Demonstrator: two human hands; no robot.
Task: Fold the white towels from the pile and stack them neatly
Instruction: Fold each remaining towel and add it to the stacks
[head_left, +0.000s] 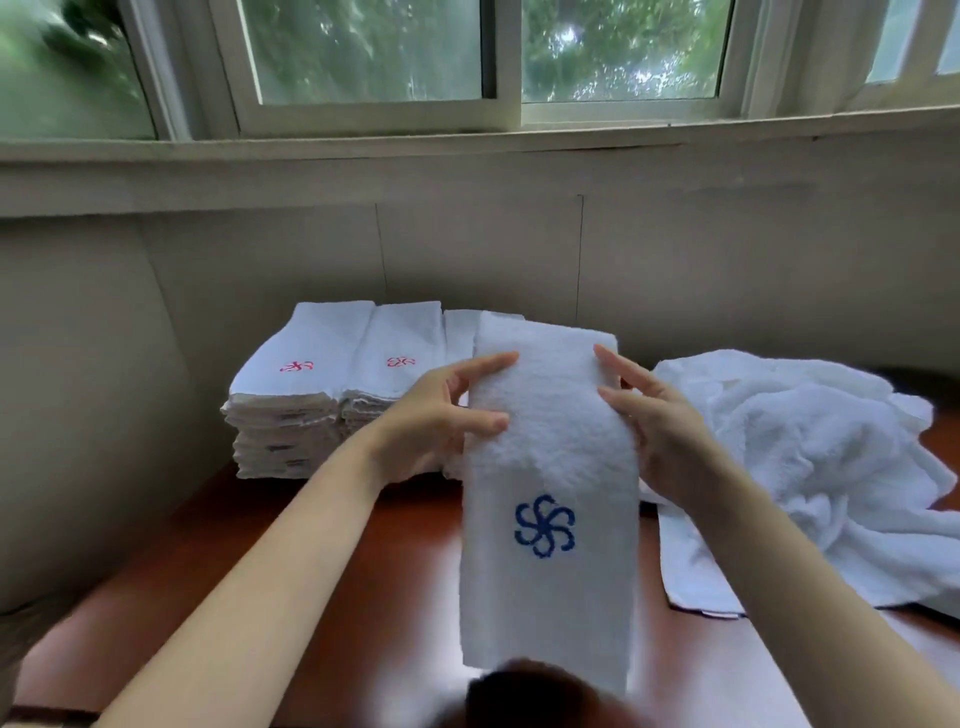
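Markings: the held towel (550, 467) carries a blue pinwheel emblem (544, 526) of curled strokes, no readable lettering; the two folded stacks (332, 395) at centre left each show a small red emblem (296, 366) of the same shape on top.
Towel axis: a long narrow folded strip, its long axis running from the frame's centre down to the bottom edge, emblem facing the camera on the lower half.
Towel place: held up in mid frame above the reddish-brown bench (363, 571).
Left hand (441, 410): clamped on the strip's left edge, thumb in front.
Right hand (654, 421): clamped on the right edge, likewise.
Pile (810, 467): unfolded white towels lie crumpled at the right on the bench.
Background: a window (363, 67) spans the top.
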